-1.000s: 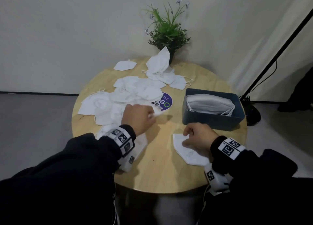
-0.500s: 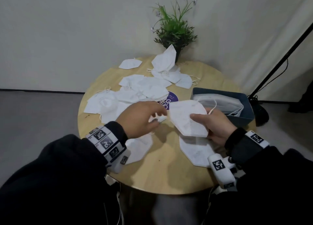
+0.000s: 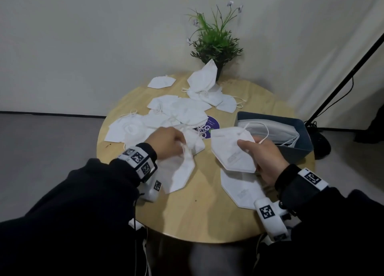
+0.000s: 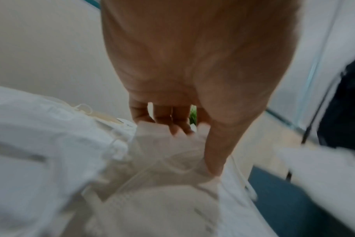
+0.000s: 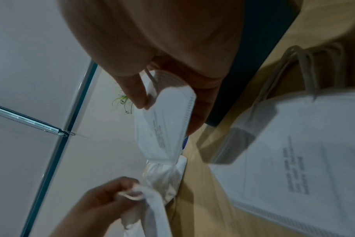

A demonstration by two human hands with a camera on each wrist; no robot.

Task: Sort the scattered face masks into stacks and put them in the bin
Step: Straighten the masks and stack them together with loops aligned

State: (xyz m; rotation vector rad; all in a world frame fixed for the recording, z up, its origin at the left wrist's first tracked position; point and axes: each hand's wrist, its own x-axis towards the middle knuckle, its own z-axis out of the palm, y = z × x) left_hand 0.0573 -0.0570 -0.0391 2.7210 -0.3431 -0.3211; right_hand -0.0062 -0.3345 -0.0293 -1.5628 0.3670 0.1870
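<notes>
My right hand [image 3: 252,149] pinches a flat white face mask [image 3: 230,149] between thumb and fingers, held above the round wooden table [image 3: 203,217]; the right wrist view shows the same mask [image 5: 166,125] in that pinch. Under it another folded mask [image 3: 241,190] lies flat on the table. My left hand [image 3: 176,142] grips a crumpled white mask [image 3: 182,169] at the near edge of the scattered pile [image 3: 166,117]. The dark blue bin [image 3: 291,149] at the right holds a stack of masks [image 3: 270,130].
A potted green plant [image 3: 216,45] stands at the table's far edge with a mask leaning on it. A purple round sticker [image 3: 212,126] lies mid-table. A black stand pole [image 3: 342,82] slants at the right. Grey floor surrounds the table.
My right hand lifted a mask off the table and now holds it up to the right. My left hand let go of that mask and took hold of another one from the pile.
</notes>
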